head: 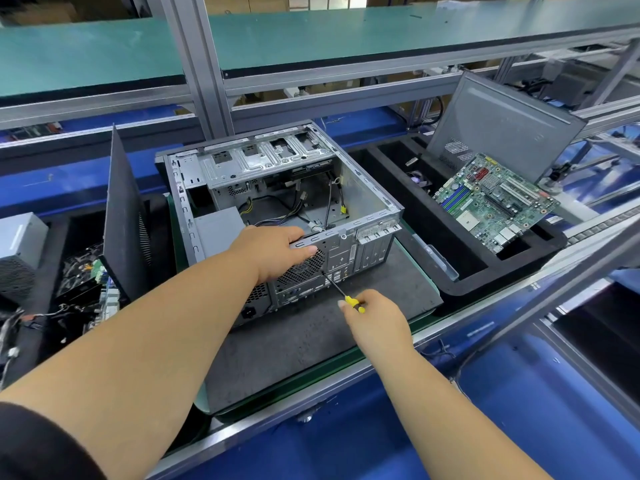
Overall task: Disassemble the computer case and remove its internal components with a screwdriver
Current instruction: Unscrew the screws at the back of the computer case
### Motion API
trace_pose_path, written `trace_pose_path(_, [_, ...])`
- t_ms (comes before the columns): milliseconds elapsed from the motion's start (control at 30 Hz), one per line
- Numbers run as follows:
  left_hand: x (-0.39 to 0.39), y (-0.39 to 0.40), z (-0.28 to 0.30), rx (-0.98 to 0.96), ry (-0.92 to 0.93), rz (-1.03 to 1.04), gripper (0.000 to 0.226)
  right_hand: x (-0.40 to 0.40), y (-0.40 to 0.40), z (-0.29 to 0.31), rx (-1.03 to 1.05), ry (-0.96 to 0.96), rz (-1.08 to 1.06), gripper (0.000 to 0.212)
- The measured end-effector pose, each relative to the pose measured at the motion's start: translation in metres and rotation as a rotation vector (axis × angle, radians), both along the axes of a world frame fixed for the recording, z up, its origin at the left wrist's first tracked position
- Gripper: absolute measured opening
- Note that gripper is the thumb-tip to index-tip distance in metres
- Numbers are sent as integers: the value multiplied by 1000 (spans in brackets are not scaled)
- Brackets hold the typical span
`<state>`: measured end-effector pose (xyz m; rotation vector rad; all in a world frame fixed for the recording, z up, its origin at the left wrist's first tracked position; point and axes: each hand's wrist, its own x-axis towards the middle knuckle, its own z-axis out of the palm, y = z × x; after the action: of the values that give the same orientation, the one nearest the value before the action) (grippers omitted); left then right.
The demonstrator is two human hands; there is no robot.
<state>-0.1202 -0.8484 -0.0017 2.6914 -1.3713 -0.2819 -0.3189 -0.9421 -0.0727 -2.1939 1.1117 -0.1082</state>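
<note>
Screwdriver (pixel 341 289) in rt hand (pixel 375 320) grip — tip at case (pixel 346 252) rear

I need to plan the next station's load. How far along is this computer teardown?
Well along. Done: the case lies open on its side, and a motherboard sits in the foam tray to the right. In hand: the left hand steadies the rear edge while the right hand holds a screwdriver against the back panel beside the fan grille. Left: the grey power supply and loose cables inside.
</note>
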Motion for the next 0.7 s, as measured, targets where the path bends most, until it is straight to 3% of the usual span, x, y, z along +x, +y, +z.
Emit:
trace_pose_path(133, [1,0,0,1,3,-5,50,9,-6,6,612,-109,-199,43])
trace_pose_path(333, [0,0,0,-7,-6,-9,50,11,-13,2,867,-108,-289,37])
trace_pose_path(467, [1,-1,0,-12,-1,-10,47,8,-11,-8,761,-170,-249,27])
trace_pose_path(700, [1,1,0,-25,-1,-10,44,3,-4,-9,323,-155,-102,22])
